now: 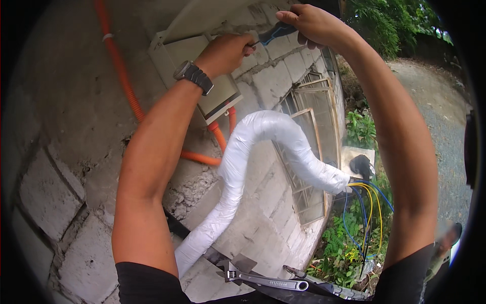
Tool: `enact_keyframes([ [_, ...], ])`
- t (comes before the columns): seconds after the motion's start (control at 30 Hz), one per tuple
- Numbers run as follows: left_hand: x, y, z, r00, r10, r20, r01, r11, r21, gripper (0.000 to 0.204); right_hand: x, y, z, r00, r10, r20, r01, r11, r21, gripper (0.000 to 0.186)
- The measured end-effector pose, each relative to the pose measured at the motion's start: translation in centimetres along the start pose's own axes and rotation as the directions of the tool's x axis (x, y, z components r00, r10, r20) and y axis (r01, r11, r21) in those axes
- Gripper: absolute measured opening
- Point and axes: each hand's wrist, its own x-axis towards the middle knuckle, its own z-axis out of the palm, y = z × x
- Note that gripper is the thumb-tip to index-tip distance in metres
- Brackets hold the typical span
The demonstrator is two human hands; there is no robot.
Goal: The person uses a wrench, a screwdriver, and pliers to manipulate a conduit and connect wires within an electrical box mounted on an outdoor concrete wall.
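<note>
Both my arms reach up toward a grey metal box (pixel 218 97) fixed to the block wall. My left hand (pixel 226 54), with a dark watch on its wrist, is closed in front of the box; its fingertips pinch the thin shaft end of a screwdriver (pixel 276 33) with a black-and-blue handle. Farther right, my right hand (pixel 315 26) has its thumb and fingers curled around the handle's other end. The tool lies slightly tilted between the hands, and its tip is hidden by the left fingers.
Orange corrugated conduits (pixel 217 136) enter the box from below. A white-wrapped bent pipe (pixel 266 121) arches beneath my arms, with blue, yellow and black wires (pixel 372 202) leaving its end. An adjustable wrench (pixel 268 280) lies low in front. Right are window frames (pixel 324 126), plants and a person (pixel 445 243).
</note>
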Motion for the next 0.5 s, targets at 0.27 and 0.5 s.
enact_keyframes([
  [0.27,-0.4,0.9,-0.3,0.998,-0.07,-0.006,0.07,0.989,0.133,0.03,-2.0,0.7,0.7,0.965,-0.26,0.02,0.242,0.921,0.305,0.039],
  [0.5,0.0,-1.0,0.9,0.992,0.122,-0.011,-0.122,0.992,-0.023,0.026,2.2,4.7,0.4,0.889,-0.456,0.039,0.431,0.862,0.266,0.035],
])
